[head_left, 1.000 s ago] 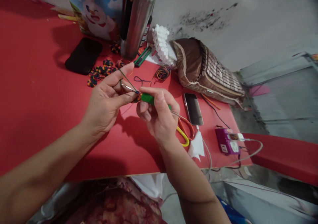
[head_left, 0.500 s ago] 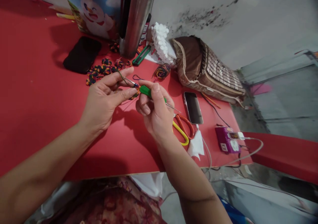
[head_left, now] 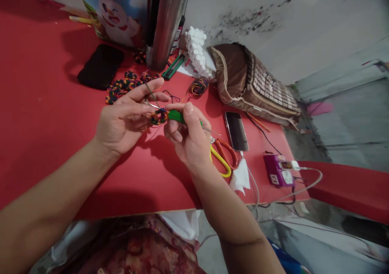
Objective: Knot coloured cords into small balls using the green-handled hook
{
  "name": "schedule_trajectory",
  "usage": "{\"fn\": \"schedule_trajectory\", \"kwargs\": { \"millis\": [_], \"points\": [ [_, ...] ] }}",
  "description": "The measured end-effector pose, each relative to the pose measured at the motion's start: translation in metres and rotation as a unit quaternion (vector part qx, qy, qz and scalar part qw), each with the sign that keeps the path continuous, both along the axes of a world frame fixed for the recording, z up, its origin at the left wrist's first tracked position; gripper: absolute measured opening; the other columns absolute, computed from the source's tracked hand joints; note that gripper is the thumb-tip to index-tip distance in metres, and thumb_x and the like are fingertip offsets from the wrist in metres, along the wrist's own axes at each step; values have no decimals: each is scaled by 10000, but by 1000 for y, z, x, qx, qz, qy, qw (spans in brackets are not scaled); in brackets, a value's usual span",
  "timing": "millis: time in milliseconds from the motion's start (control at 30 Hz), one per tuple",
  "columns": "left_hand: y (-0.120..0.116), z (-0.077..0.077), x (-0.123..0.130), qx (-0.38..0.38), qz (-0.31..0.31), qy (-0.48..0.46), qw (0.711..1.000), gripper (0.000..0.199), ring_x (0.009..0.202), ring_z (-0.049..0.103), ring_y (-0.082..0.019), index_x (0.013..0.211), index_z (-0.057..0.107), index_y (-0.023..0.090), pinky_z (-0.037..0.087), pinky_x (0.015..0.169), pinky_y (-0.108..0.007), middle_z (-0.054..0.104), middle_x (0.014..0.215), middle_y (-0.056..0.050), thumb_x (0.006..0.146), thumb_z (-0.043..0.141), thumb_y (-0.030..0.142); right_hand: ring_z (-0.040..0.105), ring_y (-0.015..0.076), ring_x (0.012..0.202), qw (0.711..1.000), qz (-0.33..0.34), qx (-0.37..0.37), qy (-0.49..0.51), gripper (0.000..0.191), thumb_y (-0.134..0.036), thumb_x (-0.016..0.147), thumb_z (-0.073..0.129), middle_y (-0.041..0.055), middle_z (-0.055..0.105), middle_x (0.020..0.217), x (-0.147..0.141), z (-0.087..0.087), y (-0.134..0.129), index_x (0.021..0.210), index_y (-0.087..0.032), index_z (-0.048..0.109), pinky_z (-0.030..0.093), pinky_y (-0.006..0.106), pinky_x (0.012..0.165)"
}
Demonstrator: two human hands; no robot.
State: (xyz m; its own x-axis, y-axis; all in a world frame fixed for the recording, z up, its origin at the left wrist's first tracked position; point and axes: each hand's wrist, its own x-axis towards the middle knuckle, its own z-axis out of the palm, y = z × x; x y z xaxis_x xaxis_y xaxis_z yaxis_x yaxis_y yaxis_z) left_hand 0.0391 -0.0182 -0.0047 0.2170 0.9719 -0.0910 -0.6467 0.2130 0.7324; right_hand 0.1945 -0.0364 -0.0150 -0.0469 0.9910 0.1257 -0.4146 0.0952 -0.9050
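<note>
A crochet hook with a green handle (head_left: 176,116) is gripped between the thumb and fingers of my right hand (head_left: 193,138); its thin metal shaft points left, and a second metal tip sticks out to the right. On the shaft hangs a small ring of multicoloured crochet (head_left: 158,117). My left hand (head_left: 123,118) is beside it, a dark strand of yarn (head_left: 151,94) running taut from the raised index finger down to the hook. Its thumb is near the ring's left edge; its lower fingers are partly hidden.
Several crocheted pieces (head_left: 121,88) lie behind my left hand, near a black pouch (head_left: 101,66) and a steel thermos (head_left: 167,27). Behind my right hand are a yarn bundle (head_left: 198,86) and a green cutter (head_left: 173,66). Scissors (head_left: 225,156), a phone (head_left: 236,131) and a purple box (head_left: 278,170) lie rightward.
My left thumb has come off the crochet ring and drawn back left, leaving the ring in fuller view on the hook. The right hand has shifted slightly left and down with the hook.
</note>
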Motion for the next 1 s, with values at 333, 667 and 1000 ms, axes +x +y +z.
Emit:
{"fn": "schedule_trajectory", "kwargs": {
  "millis": [333, 667, 1000],
  "points": [
    [6, -6, -3, 1, -16, 87, 996, 262, 1151, 773, -315, 1127, 890, 225, 610, 800, -378, 872, 1165, -94, 952, 789, 391, 204, 49, 398, 999, 14, -9, 37, 338, -588, 995, 760, -108, 448, 530, 14, 9, 8, 875, -281, 835, 268, 220, 392],
    [2, -7, -3, 209, 205, 353, 889, 441, 1062, 740, -240, 668, 831, 300, 519, 1084, -456, 840, 945, 1, 1070, 688, 409, 196, 76, 416, 998, 20, -38, 49, 418, -605, 1089, 599, -100, 382, 559, 31, 10, 19, 940, -283, 819, 272, 218, 382],
    [2, -19, 7, 242, 0, 250, 938, 177, 1136, 744, -321, 868, 902, 280, 530, 1064, -426, 857, 1126, -63, 765, 831, 155, 213, 49, 368, 988, 110, -79, 69, 351, -559, 1016, 739, -126, 427, 491, 13, 16, 1, 864, -245, 774, 287, 195, 364]
  ]
}}
